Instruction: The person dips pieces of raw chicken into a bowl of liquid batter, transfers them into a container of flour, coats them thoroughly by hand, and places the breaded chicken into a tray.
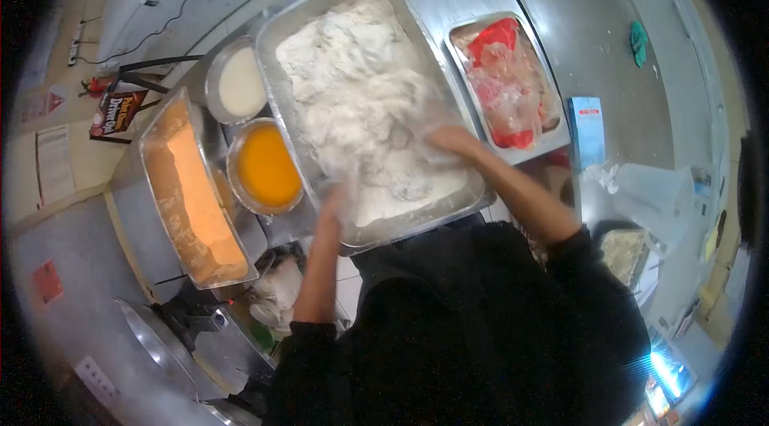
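A large metal tray (445, 64) lies in front of me, heaped with white flour (352, 41). Floury lumps are mixed into the pile, but I cannot make out what is under the coating. My left hand (340, 195) is at the near left of the tray, over the flour and smeared by motion. On the right side, my right hand (439, 136) reaches into the flour; its fingers are blurred and whitened. Whether either hand grips anything is hidden by the blur.
Left of the tray stand a bowl of pale liquid (240, 89), a bowl of orange-yellow liquid (268, 165) and a long metal pan of orange powder (196, 193). To the right are a smaller tray with plastic-wrapped contents (509, 81), a blue box (587, 131) and a green cloth (638, 44).
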A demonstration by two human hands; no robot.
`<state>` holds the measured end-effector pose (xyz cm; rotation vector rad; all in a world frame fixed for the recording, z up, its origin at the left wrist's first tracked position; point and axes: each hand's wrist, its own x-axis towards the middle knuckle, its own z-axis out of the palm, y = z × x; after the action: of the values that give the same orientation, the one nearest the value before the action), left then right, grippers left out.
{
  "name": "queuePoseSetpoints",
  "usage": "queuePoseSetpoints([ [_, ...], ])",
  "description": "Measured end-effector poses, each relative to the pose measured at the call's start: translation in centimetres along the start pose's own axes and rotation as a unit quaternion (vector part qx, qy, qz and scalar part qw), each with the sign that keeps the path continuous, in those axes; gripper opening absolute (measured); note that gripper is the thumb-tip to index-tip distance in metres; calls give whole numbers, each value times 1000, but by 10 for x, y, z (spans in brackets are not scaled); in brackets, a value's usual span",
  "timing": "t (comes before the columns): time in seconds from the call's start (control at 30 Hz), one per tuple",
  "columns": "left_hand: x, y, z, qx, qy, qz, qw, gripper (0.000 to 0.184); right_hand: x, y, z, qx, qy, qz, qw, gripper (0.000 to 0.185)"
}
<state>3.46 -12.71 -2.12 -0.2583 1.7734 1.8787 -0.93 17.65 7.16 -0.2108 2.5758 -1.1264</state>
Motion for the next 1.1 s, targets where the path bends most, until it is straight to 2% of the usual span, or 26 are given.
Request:
queuePoseSetpoints([
  [0.03, -1, -11, 14, -13, 6, -16, 1000, 55, -2, -1, 14, -35, -2, 9, 999, 57],
  [0.17, 34, -5, 68, -127, 17, -60, 990, 53, 7, -24, 43, 38, -163, 137, 976, 55],
  [0.2, 40, 13, 78, -168, 18, -64, 984, 53, 13, -27, 37, 34, -156, 128, 979, 55],
  [0.23, 42, 39, 89, -202, 19, -63, 977, 53, 23, -27, 26, 132, -110, 105, 979, 56],
  [0.3, 34, 90, 99, -246, 20, -43, 968, 52, 37, -30, 5, 327, -27, 58, 943, 60],
  [0.33, 29, 105, 99, -248, 23, -33, 968, 52, 38, -50, -17, 341, -4, -5, 940, 54],
  [0.37, 28, 110, 92, -233, 17, -17, 972, 51, 37, -62, -37, 341, -3, -5, 940, 54],
  [0.4, 26, 104, 79, -209, 15, -4, 978, 51, 37, -72, -55, 401, -87, -8, 912, 53],
  [0.47, 22, 78, 49, -153, 27, 3, 988, 50, 52, -78, -76, 453, -173, -16, 874, 52],
  [0.5, 19, 60, 30, -121, 35, -3, 992, 50, 65, -79, -86, 258, -104, -40, 960, 53],
  [0.53, 17, 38, 15, -96, 43, -12, 994, 49, 79, -80, -95, 51, -25, -63, 996, 53],
  [0.57, 16, 16, 3, -75, 52, -21, 996, 49, 97, -78, -101, 50, -20, -68, 996, 53],
  [0.67, 41, -40, 1, -43, 78, -27, 996, 48, 150, -65, -92, -29, -83, 12, 996, 51],
  [0.77, 119, -39, 14, -108, 88, -17, 990, 47, 179, -47, -52, -79, -70, 35, 994, 51],
  [0.87, 165, -9, 17, -246, 73, -35, 966, 46, 181, -23, -36, -37, -95, 3, 995, 51],
  [0.97, 116, 66, 62, -265, 136, 17, 954, 44, 152, -27, -48, 140, -148, -8, 979, 50],
  [1.0, 116, 48, 50, -269, 139, 15, 953, 44, 145, -33, -54, 198, -168, -6, 966, 50],
  [1.03, 125, 15, 28, -124, 86, 20, 988, 45, 142, -39, -60, 236, -185, -5, 954, 50],
  [1.07, 126, -14, 14, 27, 29, 22, 999, 46, 142, -46, -67, 260, -196, -11, 945, 50],
  [1.1, 116, -32, 11, 26, 27, 18, 999, 46, 143, -51, -73, 267, -196, -19, 943, 50],
])
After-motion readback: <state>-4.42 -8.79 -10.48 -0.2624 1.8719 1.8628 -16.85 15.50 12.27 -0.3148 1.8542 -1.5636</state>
